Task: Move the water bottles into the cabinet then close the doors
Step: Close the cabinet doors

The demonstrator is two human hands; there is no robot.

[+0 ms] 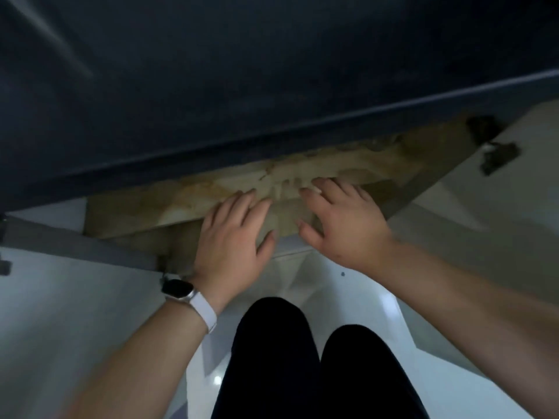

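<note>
Nearest the camera are 2 legs (272, 352) in black trousers, side by side over a glossy white floor (217, 381). 2 bare forearms reach forward past them, 1 on each side, and the left wrist wears 1 watch (177, 287) with a dark face and a white strap. Beyond the knees the left hand (233, 234) and the right hand (341, 225) lie close together, palms down, thumbs pointing toward each other with a small gap between them. The fingers of both are spread and nearly straight, and neither hand grips anything that can be seen. Both sets of fingertips reach over the front edge of 1 cabinet (193, 195), whose brown, stained floor lies open to view. Whether they touch that floor cannot be told through the blur. A pale streaked smear lies on the cabinet floor just past the fingertips. It is too blurred to say whether it is the water bottles or to count them. Both doors stand open: the left door (45, 297) swung out white at the left, and the right door (499, 213) at the right with 1 dark hinge (496, 157) near its top. Farthest off, the dark bench (242, 71) overhangs the cabinet and hides its back part.
</note>
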